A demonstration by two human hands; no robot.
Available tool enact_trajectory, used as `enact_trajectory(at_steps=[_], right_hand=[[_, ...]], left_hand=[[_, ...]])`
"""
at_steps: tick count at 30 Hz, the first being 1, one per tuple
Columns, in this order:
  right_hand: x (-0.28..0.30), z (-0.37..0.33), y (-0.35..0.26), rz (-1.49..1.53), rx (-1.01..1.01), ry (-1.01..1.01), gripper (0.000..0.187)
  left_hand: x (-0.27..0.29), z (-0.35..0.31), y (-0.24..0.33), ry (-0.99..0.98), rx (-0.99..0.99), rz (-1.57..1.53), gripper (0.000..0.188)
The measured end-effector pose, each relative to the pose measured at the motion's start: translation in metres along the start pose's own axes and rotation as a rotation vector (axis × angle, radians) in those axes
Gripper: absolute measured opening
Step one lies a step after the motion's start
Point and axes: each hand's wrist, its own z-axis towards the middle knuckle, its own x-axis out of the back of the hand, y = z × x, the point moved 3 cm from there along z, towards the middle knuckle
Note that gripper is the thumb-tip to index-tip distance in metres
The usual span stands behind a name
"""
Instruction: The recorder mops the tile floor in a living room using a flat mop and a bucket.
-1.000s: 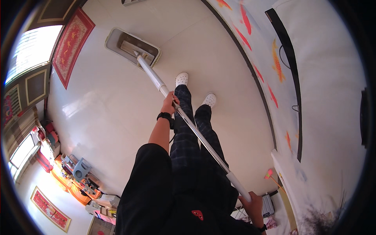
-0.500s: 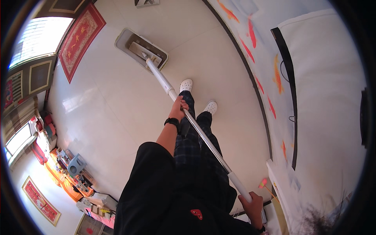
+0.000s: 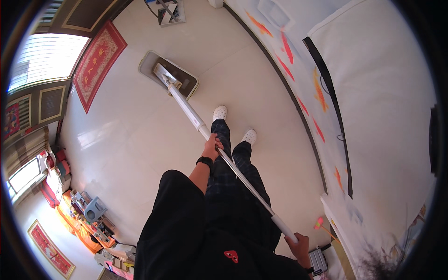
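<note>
A flat mop (image 3: 186,108) with a white and silver pole runs slantwise from near my right hip to a bucket ahead of me. Midway down the pole, my left hand (image 3: 212,145) is wrapped round the metal part. My right hand (image 3: 297,245) grips the white handle at the upper end. The mop's flat head (image 3: 166,76) is inside the grey rectangular bucket (image 3: 193,90), tilted toward its far left end. What the bucket holds beneath the head is too dark to make out.
A red patterned mat (image 3: 99,65) lies by the door at the left. A wall with painted fish (image 3: 287,48) and a white cover (image 3: 373,93) flank the right. Shelves with a grey-blue stool (image 3: 94,209) stand at lower left; a metal stand (image 3: 171,12) sits far ahead.
The mop head has shifted toward the far left part of the bucket and now shows more of its flat face. My view has tipped, so more of the floor ahead appears.
</note>
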Motion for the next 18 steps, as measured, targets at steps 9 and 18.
enact_trajectory(at_steps=[9,18], right_hand=[[-0.023,0.008,0.029,-0.025,0.077,0.005,0.031],[-0.035,0.018,0.057,-0.322,0.087,-0.18,0.032]], left_hand=[[0.014,-0.009,0.005,-0.011,-0.007,-0.049,0.021],[0.02,-0.029,-0.02,0.022,-0.096,-0.072,0.023]])
